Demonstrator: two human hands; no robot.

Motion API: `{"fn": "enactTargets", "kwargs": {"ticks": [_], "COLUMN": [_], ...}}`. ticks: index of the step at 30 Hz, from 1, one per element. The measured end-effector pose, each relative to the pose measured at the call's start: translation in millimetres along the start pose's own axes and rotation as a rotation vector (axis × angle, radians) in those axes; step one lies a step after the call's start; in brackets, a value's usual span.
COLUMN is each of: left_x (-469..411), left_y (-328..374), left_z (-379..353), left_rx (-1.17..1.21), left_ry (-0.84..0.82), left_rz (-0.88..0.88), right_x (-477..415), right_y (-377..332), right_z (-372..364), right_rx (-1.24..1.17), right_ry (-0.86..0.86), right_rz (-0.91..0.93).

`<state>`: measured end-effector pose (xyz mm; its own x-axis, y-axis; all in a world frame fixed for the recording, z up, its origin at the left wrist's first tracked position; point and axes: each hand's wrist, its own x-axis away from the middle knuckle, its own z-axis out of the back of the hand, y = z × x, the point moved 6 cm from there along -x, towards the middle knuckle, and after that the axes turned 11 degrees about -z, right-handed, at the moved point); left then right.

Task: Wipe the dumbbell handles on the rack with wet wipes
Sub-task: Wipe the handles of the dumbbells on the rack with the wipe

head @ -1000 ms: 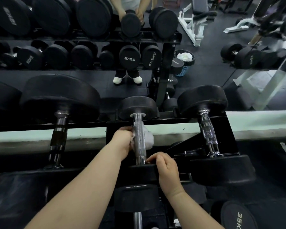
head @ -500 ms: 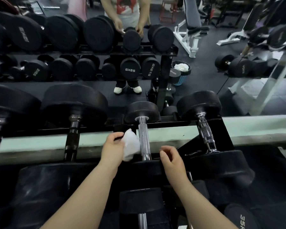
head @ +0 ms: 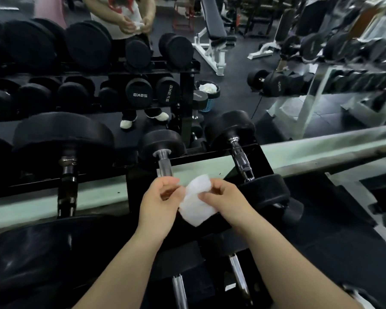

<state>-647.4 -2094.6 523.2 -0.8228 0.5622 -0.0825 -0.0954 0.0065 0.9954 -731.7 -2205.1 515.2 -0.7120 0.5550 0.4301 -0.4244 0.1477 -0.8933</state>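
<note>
Head view, near to far: I see left hand [head: 158, 201] and right hand [head: 227, 197] above rack [head: 262, 159] front, fingers curled, both pinching white wipe [head: 196, 204] between them. Wipe clear of metal. Just beyond, middle dumbbell handle [head: 164, 163]. Farther back, mirror [head: 232, 97] showing gym floor.

Middle dumbbell handle [head: 164, 163] lower part hidden behind left hand [head: 158, 204]; wet wipe [head: 196, 206] edges under fingers [head: 206, 196].
</note>
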Motion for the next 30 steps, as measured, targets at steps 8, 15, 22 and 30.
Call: {"fn": "enactTargets", "kwargs": {"ticks": [8,15,22,30], "left_x": [4.6,11.6,9.7,2.7], "left_y": [8.6,2.2,1.4,-4.4], "left_z": [-58.2,-148.2,-181.8,-187.7], "left_rx": [-0.060,-0.226,-0.545,-0.606], "left_ry": [-0.011,-0.091,0.002,-0.001], "left_rz": [-0.132,-0.089,-0.151,-0.161], "right_x": [18.4,-3.5,-65.7,-105.1], "right_y": [-8.0,-21.7,-8.1,-1.2], "right_z": [82.7,204.6,227.7,195.0], "right_rx": [0.123,0.162,0.218,-0.060], "right_ry": [-0.077,0.130,0.072,-0.184], "right_rz": [0.076,0.161,0.119,0.010]}}
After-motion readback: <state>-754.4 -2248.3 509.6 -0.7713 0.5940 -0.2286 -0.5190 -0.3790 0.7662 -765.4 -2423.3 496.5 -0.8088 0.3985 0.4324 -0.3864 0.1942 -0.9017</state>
